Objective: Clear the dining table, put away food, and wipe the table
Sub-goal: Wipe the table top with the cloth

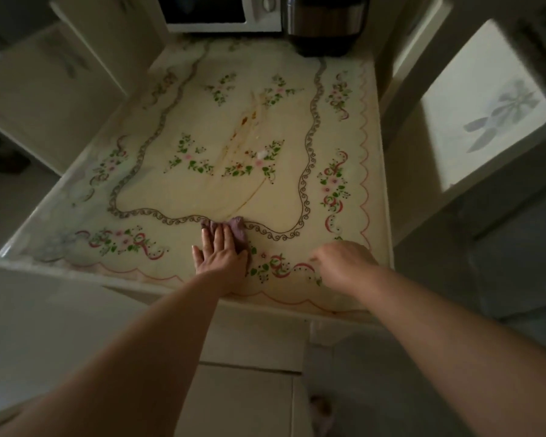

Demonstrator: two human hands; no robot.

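The dining table (pixel 60 234) wears a cream oilcloth printed with flowers and scalloped borders. My left hand (pixel 218 252) lies flat, fingers together, pressing a small purple cloth (pixel 238 233) onto the near middle of the table. The cloth sticks out beyond my fingertips and at the right of my palm. My right hand (pixel 344 263) rests knuckles-up near the front right edge with its fingers curled under; nothing shows in it. Brownish streaks and a small white crumb (pixel 260 153) mark the table's centre.
A white microwave (pixel 221 11) and a steel-and-black cooker pot (pixel 323 25) stand at the table's far edge. Pale chairs or stools flank the table, one at the left (pixel 44 89), one at the right (pixel 483 99). Tiled floor lies below me.
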